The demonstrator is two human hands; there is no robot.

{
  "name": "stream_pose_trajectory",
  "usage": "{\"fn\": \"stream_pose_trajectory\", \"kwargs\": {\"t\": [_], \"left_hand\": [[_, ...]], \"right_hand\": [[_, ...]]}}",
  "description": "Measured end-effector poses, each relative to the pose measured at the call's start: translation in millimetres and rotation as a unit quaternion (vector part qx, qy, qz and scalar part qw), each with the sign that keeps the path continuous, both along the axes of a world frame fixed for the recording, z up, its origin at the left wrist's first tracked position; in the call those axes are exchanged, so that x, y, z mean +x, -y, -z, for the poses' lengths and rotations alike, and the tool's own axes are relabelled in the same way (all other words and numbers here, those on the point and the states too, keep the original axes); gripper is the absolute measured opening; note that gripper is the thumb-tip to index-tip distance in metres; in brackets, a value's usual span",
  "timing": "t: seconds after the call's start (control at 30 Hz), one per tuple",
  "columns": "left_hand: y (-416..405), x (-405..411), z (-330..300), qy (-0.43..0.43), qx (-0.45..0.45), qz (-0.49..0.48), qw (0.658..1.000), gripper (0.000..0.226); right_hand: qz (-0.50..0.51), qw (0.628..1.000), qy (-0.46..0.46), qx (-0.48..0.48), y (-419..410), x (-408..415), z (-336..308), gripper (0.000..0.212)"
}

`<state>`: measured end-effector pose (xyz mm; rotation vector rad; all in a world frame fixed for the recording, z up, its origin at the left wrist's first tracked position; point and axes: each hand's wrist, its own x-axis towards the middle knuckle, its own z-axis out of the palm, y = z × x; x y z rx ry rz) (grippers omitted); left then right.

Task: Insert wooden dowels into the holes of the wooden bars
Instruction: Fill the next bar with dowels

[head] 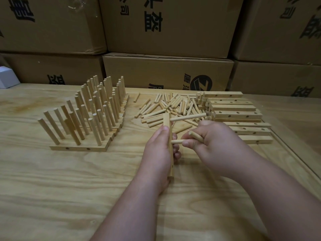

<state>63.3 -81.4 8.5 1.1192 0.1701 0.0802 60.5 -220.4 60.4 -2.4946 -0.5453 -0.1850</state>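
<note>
A short round pale wooden dowel [177, 141] is pinched between the thumb and fingers [188, 143] of the right hand [215, 145], and its far end is touching the side of a long pale wooden bar with holes [169, 136]. A second round wooden dowel [196, 136] is tucked inside the same curled hand. The bar is gripped by the left hand [159, 153], with the thumb laid along one side and the fingers wrapped round the other. The bar is held on its edge, just above the light wooden table [69, 188]. Another long wooden dowel [188, 117] is stuck in a hole near the bar's far end and is pointed to the right.

Behind the hands, a loose heap of wooden dowels [166, 105] is spread on the table. To the right of the heap, a stack of bare wooden bars with holes [236, 113] is laid flat. To the left, a group of finished wooden bars with dowels standing up in them [90, 108] is lined up side by side.

Big brown cardboard boxes with black print [166, 26] are stacked at the back, all closed, so what is inside cannot be told. A small white box [7, 79] is seen at the far left edge.
</note>
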Motion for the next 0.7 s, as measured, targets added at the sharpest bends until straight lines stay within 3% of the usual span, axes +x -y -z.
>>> {"fn": "stream_pose_trajectory", "kwargs": {"t": [0.2,0.37,0.5,0.7], "left_hand": [[-1.7,1.0,1.1,-0.012,0.016,0.001,1.000,0.035],[-2.0,-0.2,-1.7,-0.019,-0.035,-0.003,0.999,0.040],[-3.5,2.3,-4.0,-0.059,-0.078,-0.020,0.995,0.034],[-2.4,2.6,-3.3,-0.062,-0.050,-0.011,0.997,0.034]], "right_hand": [[-0.005,1.000,-0.020,0.011,3.0,2.8,-1.4,0.029],[0.020,1.000,-0.009,0.018,8.4,4.4,-3.4,0.005],[0.014,1.000,0.023,0.014,13.4,7.6,-3.8,0.011],[0.007,0.997,0.080,-0.017,10.6,8.4,2.9,0.013]]}}
